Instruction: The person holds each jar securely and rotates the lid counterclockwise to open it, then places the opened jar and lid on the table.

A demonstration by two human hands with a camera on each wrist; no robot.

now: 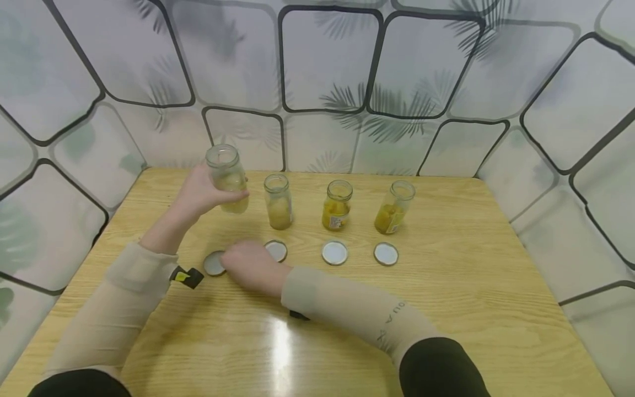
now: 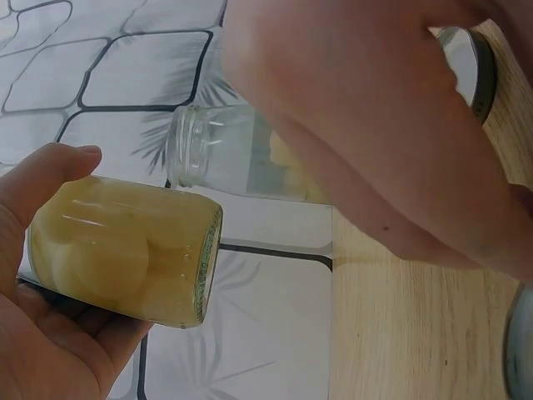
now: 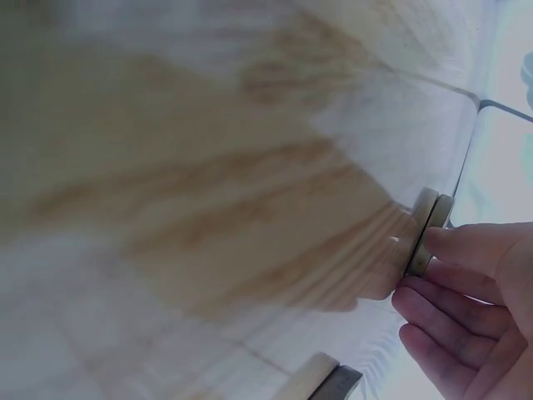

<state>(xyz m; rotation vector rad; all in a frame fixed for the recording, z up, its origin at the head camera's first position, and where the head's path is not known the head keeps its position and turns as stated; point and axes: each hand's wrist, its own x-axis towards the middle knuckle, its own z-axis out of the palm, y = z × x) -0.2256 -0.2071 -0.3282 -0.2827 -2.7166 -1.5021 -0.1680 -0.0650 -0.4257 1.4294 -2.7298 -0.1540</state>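
Note:
My left hand [image 1: 195, 190] grips an uncapped glass jar [image 1: 229, 179] with pale yellow contents, held up above the table's back left. In the left wrist view, thumb and fingers wrap round the jar [image 2: 125, 250], and rounded pale pieces show through its glass. Down at the table, my right hand [image 1: 252, 267] is at the leftmost jar lid [image 1: 213, 263]. The right wrist view has the thumb and fingers of that hand [image 3: 479, 312] pinching the rim of the lid [image 3: 441, 208]. Most of those fingers are hidden in the head view.
Three more uncapped jars stand in a row: one pale [image 1: 280, 207], two with yellow-orange contents [image 1: 336, 209] [image 1: 392, 212]. Before them lie three lids, inner side up: left [image 1: 276, 251], middle [image 1: 334, 252], right [image 1: 386, 253]. A patterned wall [image 1: 322, 143] borders the wooden table [image 1: 446, 298].

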